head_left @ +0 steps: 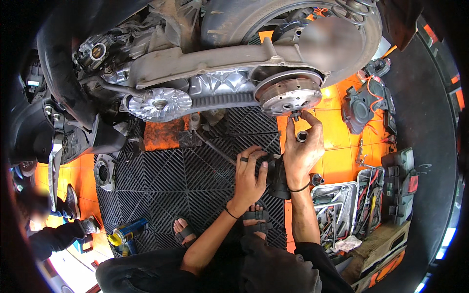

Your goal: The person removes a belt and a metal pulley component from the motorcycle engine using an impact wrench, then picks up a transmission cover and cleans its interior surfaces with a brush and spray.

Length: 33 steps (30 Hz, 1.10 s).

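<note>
The right hand (302, 146) is raised to the clutch assembly (289, 94) at the rear of the exposed scooter drive. Its thumb and forefinger are narrowed on the nut (296, 115) at the lower edge of the clutch, directly above the palm. A short socket (302, 136) lies cupped in the same hand, its open bore facing the camera. The left hand (250, 177) is lower and to the left, its fingers curled around a dark power tool (278, 177) held between both wrists. The right hand is nearer the nut.

Count: one clutch, one front pulley (160, 103), one drive belt (222, 100) joining them, one socket, one nut. An open tool tray (337, 207) lies on the floor to the right.
</note>
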{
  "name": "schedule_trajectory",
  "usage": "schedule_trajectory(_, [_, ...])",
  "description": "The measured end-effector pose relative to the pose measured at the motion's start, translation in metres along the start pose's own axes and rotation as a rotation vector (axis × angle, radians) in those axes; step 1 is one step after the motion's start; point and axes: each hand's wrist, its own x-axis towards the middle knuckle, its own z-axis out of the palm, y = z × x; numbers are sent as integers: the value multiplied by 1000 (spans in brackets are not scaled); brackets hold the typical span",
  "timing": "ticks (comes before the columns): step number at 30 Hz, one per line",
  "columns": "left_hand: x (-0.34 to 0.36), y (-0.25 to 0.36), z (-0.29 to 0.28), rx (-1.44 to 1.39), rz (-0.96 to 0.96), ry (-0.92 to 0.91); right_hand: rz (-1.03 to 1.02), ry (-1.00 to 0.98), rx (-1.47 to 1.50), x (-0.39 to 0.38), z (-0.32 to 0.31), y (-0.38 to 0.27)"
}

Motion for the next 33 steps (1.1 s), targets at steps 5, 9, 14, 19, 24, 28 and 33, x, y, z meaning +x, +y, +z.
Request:
schedule_trajectory(5, [-2, 5, 2, -2, 12, 1, -34, 2, -26, 2, -1, -1])
schedule_trajectory(9, [-4, 4, 2, -14, -15, -22, -84, 4, -48, 1, 0, -2])
schedule_trajectory(14, [-3, 0, 1, -15, -40, -19, 82, -42, -21, 4, -1, 0])
schedule_trajectory(19, [-4, -2, 0, -77, -64, -36, 762, -360, 715, 14, -12, 17])
schedule_trajectory(24, [-7, 1, -3, -159, -181, -120, 865, -423, 904, -3, -38, 35])
schedule_trajectory(28, [-4, 17, -6, -210, -173, -81, 824, -352, 1051, -26, -64, 18])
schedule_trajectory(33, [-1, 48, -14, -739, -378, -73, 453, -510, 893, -50, -71, -30])
